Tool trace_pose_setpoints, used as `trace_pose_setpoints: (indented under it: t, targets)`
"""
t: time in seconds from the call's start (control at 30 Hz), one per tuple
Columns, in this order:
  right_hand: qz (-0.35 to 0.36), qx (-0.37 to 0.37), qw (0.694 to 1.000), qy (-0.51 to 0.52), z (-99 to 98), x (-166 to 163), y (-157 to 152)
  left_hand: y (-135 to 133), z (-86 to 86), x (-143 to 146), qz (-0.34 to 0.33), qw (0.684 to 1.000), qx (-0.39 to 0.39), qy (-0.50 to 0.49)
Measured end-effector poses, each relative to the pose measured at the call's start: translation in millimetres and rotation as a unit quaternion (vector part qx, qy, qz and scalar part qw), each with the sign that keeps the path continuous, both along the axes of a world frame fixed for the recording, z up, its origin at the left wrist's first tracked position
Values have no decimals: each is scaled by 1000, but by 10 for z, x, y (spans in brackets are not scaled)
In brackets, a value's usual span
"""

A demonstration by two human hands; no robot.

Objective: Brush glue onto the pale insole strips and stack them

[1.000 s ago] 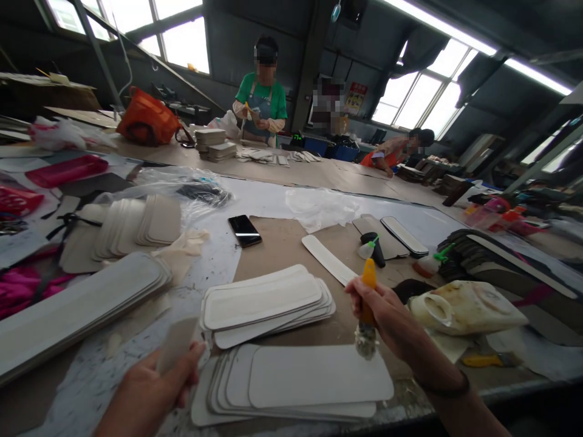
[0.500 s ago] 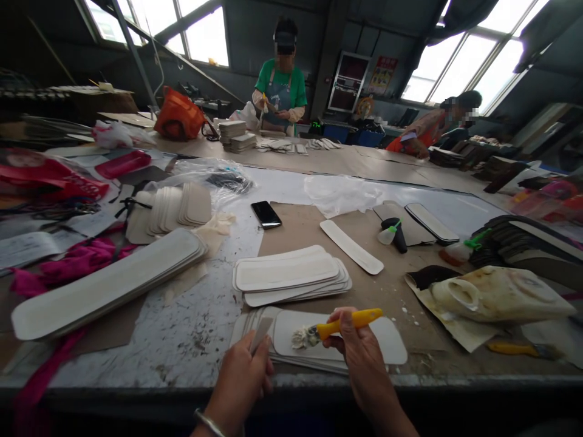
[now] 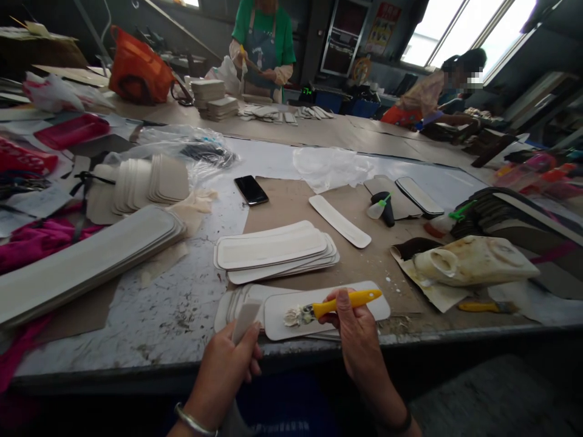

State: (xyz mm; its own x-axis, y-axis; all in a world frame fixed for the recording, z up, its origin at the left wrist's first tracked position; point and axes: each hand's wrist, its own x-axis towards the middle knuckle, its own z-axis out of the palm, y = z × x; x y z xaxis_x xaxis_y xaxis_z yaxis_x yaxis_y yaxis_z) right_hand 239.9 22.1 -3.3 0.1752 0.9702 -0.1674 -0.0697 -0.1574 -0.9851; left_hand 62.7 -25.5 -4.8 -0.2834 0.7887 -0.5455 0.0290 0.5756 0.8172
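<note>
In my right hand (image 3: 357, 331) is a brush (image 3: 348, 302) with a yellow handle, its bristles clotted with white paste. The bristle end lies over the top one of several fanned-out pale, round-cornered panels (image 3: 277, 325) at the table's front edge. My left hand (image 3: 232, 358) pinches a narrow pale strip (image 3: 246, 318), which stands up tilted between thumb and fingers. Just behind, a second stack of long pale panels (image 3: 273, 250) lies on brown paper. One single panel (image 3: 339, 221) rests apart from it, to the right.
A stained plastic container (image 3: 487, 264) lies on its side at right, a second yellow-handled brush (image 3: 485, 306) before it. A phone (image 3: 251, 190) lies behind the stacks. More long panels (image 3: 91, 261) sit at left. Two people work across the table, one in a green shirt (image 3: 285, 36).
The view has tipped down and shifted right, so things sit higher and further left. The strip in my left hand now shows its broad face. My right hand still holds the brush over the panel.
</note>
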Motion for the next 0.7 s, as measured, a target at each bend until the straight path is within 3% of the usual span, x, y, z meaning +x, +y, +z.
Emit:
trace_pose_setpoints:
  t: [0.13, 0.37, 0.53, 0.7]
  targets:
    - [4, -15, 1000, 24, -29, -82, 24, -48, -22, 53, 7, 998, -39, -46]
    - [18, -63, 997, -35, -13, -128, -4, -21, 14, 149, 56, 987, -84, -126]
    - [15, 15, 988, -150, 72, 92, -61, -50, -100, 201, 96, 984, -68, -134]
    - [-42, 98, 949, -296, 19, 512, -94, -111, -116, 241, 118, 981, -48, -145]
